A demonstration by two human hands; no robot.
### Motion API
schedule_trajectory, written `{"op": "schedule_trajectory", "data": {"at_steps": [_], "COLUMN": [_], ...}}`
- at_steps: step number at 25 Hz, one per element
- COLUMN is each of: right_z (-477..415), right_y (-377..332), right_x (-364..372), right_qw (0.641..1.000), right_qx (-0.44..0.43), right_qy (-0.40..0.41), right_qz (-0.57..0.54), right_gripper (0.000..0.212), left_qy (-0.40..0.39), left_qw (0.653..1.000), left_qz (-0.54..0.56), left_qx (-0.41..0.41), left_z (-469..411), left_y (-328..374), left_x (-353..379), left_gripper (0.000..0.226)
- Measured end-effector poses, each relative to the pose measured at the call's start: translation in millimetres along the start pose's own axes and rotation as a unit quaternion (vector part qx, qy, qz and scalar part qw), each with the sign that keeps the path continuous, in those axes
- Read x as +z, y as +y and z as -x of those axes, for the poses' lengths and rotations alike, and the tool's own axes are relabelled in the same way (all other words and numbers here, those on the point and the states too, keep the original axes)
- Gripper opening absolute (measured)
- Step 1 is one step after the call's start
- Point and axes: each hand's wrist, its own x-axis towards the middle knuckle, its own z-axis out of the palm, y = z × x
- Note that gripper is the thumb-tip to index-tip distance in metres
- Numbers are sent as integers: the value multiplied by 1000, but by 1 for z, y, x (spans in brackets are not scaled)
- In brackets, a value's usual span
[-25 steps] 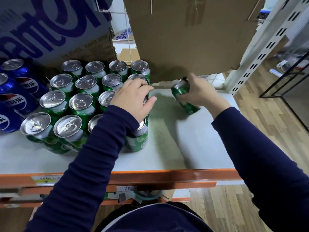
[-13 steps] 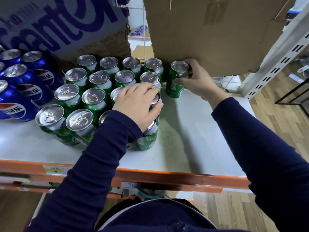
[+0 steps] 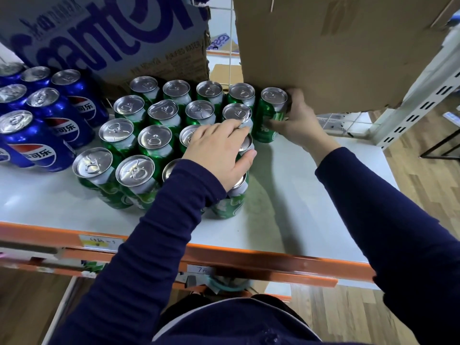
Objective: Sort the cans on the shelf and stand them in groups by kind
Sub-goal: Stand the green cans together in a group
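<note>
Several green cans [image 3: 154,143] stand upright in tight rows on the white shelf [image 3: 311,215]. Several blue Pepsi cans [image 3: 47,120] stand in their own group at the left. My right hand [image 3: 296,125] is wrapped around one green can [image 3: 271,113], which stands upright at the right end of the back row, under the cardboard box. My left hand [image 3: 219,153] lies flat over the tops of the green cans at the block's right side, fingers spread, gripping nothing.
A large plain cardboard box [image 3: 348,51] overhangs the back right of the shelf. A printed carton [image 3: 112,38] sits behind the cans at the back left. The shelf has an orange front rail [image 3: 249,257] and a white upright [image 3: 423,100] at the right.
My right hand brought the tilted green can from the bare shelf to the back row and stood it upright beside the others. My left hand stayed on the can tops.
</note>
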Motion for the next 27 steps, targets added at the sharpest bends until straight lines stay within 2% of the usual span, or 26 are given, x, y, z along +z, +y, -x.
{"op": "schedule_trajectory", "data": {"at_steps": [2, 4, 7, 9, 12, 14, 16, 18, 22, 27], "right_z": [3, 11, 42, 73, 120, 144, 159, 171, 181, 183], "right_y": [1, -3, -11, -21, -41, -54, -63, -66, -69, -66], "right_x": [1, 1, 0, 0, 6, 11, 15, 23, 43, 53], "right_qw": [1000, 997, 990, 993, 999, 992, 983, 985, 998, 998], "right_qx": [6, 12, 14, -4, -40, -45, -39, -37, -54, -61], "right_qy": [-5, -15, 29, 54, -9, -46, -58, -74, -26, 25], "right_qz": [22, 76, 136, 109, -34, -106, -167, -149, -29, -23], "right_gripper": [75, 60, 45, 39, 25, 36, 48, 64, 73, 68], "left_qy": [-2, 0, 9, 22, 33, 23, -32, -94, -64, -55], "left_qw": [1000, 1000, 998, 996, 996, 997, 999, 992, 994, 996], "left_qz": [-2, 3, 56, 80, 85, 67, -2, -77, -67, -36], "left_qx": [-2, 3, 14, 16, 24, 15, 14, 28, 57, 66], "left_z": [0, 0, 4, 13, 33, 47, 55, 59, 60, 53], "left_y": [1, 1, -1, -10, -34, -49, -59, -65, -74, -77], "left_x": [0, -2, -12, -21, -34, -42, -48, -48, -39, -38], "left_gripper": [48, 47, 42, 39, 37, 46, 75, 97, 88, 88]}}
